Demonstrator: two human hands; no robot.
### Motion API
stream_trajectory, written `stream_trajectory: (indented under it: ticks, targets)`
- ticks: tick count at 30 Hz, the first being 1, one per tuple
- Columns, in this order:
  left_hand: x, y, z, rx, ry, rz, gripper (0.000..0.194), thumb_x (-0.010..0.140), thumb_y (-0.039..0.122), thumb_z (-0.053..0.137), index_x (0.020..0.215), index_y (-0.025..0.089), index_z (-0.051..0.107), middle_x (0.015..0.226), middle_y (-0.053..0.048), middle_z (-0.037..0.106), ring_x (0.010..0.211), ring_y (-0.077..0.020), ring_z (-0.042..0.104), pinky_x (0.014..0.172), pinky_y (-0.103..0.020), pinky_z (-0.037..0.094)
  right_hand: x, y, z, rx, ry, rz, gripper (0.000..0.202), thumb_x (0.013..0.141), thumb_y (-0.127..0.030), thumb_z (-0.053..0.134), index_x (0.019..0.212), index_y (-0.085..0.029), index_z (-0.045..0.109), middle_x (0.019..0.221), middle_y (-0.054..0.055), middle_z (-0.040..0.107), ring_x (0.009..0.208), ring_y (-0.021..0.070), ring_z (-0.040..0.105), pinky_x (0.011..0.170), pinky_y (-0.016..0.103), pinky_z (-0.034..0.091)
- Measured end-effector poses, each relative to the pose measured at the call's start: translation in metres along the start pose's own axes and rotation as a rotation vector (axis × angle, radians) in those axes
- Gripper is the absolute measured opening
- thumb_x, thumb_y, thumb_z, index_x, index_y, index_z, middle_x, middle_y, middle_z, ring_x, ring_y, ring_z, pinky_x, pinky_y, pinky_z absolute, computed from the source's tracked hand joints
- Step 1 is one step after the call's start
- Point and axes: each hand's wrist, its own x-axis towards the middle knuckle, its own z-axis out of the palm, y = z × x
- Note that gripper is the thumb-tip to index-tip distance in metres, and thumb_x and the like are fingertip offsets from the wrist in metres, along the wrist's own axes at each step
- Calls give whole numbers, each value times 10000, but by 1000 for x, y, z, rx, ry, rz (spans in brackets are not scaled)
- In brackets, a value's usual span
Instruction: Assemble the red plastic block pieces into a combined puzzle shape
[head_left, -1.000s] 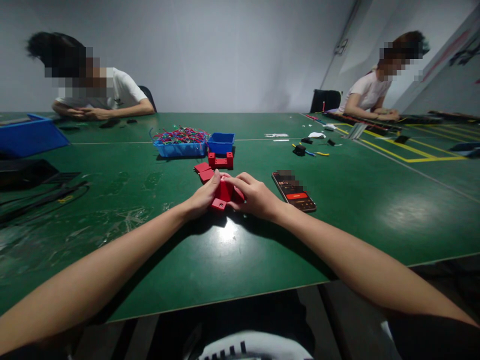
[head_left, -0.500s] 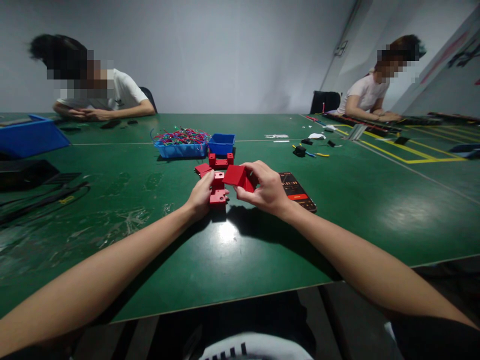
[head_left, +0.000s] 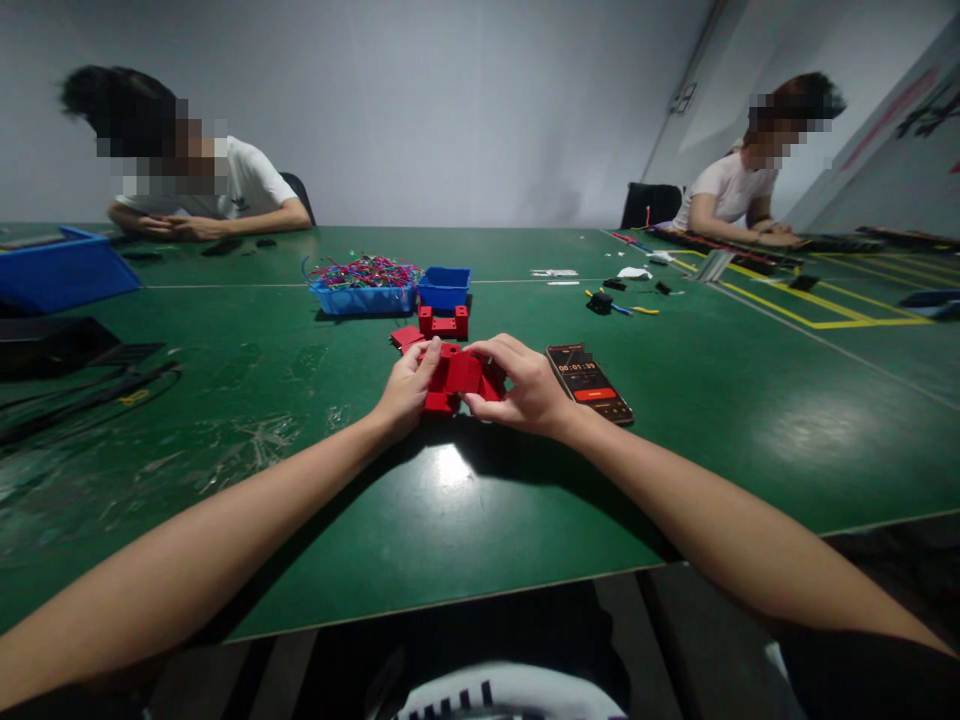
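The left hand point(head_left: 405, 390) holds a red bracket point(head_left: 439, 403) over the middle of the worktop point(head_left: 420, 540), between its near and far edges, with the thumb on top and the fingers curled around the side. The right hand point(head_left: 529, 388) pinches a red block point(head_left: 466, 372) between thumb and fingers, against the bracket (their exact contact is partly covered by the fingers).

Just beyond the hands, toward the far edge, lie a flat red piece point(head_left: 407, 338) and a spare bracket point(head_left: 444, 322). Behind these, a wire bin point(head_left: 365, 300), heaped with coloured wires, stands beside a small blue bin point(head_left: 445, 289). A phone point(head_left: 591, 386) lies just right of the right hand, its timer lit. Pliers point(head_left: 622, 308) lie farther off, toward the far edge. A large blue bin point(head_left: 67, 275) sits by the left edge of the view. Two people lean on the worktop at its far side.
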Motion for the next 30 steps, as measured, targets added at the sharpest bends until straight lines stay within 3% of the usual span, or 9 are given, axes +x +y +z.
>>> stream_trajectory:
  ticks: [13,23,30]
  targets:
    - [-6,0,-1,109,-98,122,434,828,574,589,1012,181,572,903,-16,638,784,-126,598,721,-219,482,-1,-1,3,52,-11,-61,390,780,-308,641,1129,-154,559,948,94,623,856,194,601,751,311,527]
    - [-6,-3,-2,211,-135,149,459,868,614,495,1012,182,553,889,-14,609,770,-126,572,727,-244,484,2,1,-3,-44,-131,-80,423,820,-329,618,1181,-119,547,962,105,568,819,183,573,716,308,524]
    - [-1,-3,-1,240,-159,192,446,810,589,603,998,196,507,900,6,565,771,-113,548,702,-214,473,6,-6,-13,-145,-233,-73,354,792,-258,642,1101,-110,556,953,105,554,777,166,543,693,300,511]
